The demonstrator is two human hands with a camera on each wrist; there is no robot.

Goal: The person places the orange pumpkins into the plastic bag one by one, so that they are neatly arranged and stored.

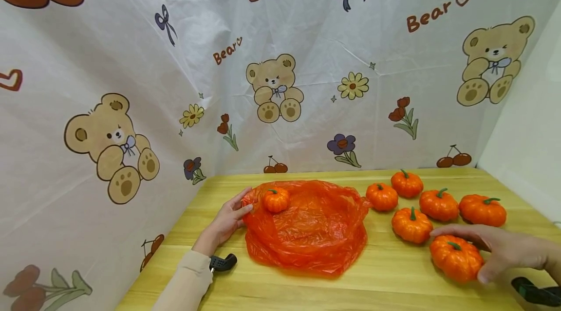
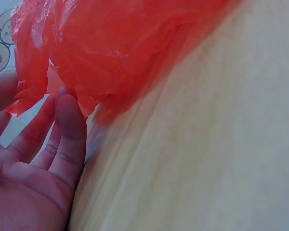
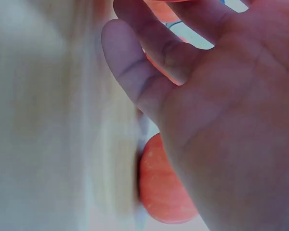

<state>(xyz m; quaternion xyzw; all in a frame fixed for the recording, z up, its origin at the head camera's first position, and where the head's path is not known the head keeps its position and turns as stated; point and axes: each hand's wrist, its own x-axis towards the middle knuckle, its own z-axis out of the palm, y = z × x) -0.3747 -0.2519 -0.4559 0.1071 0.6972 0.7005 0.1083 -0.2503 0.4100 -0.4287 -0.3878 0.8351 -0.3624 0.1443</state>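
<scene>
Right hand: grips the nearest pumpkin between thumb and fingers, at front right.
Left hand: pinches the left edge of the bag.
Bag: one, red plastic; gapes upward at centre; contains one pumpkin at back left.
Tabletop: yellowish wood; leaves room before the bag, narrows between bag and pumpkins.
Loose pumpkins: five, clustered right of the bag.
Pumpkins overall: seven.
Printed cloth: hangs behind and left; shows three bears.
White wall: closes the right.

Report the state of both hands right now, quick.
Left hand: touching the edge of the plastic bag; whether it pinches cannot be told.
Right hand: holding the front pumpkin.
</scene>
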